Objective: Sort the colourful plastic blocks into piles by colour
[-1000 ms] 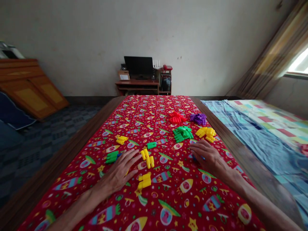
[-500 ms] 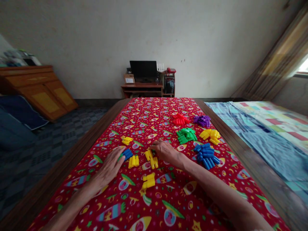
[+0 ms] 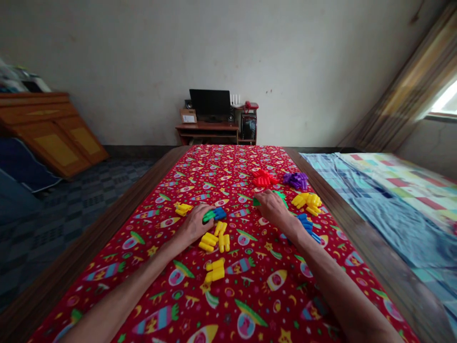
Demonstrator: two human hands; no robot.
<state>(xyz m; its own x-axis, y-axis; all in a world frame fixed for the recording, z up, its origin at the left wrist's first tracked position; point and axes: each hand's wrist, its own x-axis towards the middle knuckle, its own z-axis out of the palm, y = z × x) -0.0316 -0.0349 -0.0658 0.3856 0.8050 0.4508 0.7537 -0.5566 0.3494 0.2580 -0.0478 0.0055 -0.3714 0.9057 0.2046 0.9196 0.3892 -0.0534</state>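
Note:
My left hand (image 3: 197, 224) is closed round joined plastic building blocks, a green block (image 3: 208, 216) and a blue block (image 3: 219, 213), above the red cloth. My right hand (image 3: 274, 207) reaches onto the green block pile (image 3: 283, 196), fingers bent down; a green block (image 3: 256, 202) shows at its fingertips, and the hand covers much of the pile. Near my left hand lie yellow block pairs (image 3: 209, 241), more yellow blocks (image 3: 224, 243) and a yellow piece (image 3: 183, 209). Closer to me is another yellow piece (image 3: 215, 270). Partly behind my right wrist lies a blue block pile (image 3: 307, 226).
A red block pile (image 3: 264, 178), a purple pile (image 3: 295, 180) and a yellow pile (image 3: 307, 202) lie on the right of the patterned cloth (image 3: 246, 305). Beyond the table stands a desk with a monitor (image 3: 210, 104). A bed (image 3: 357, 190) adjoins on the right, a wooden cabinet (image 3: 53, 128) stands left.
My right hand has moved right and away from the yellow pieces to the green pile. My left hand has shifted right with the blue and green blocks. The view has turned slightly.

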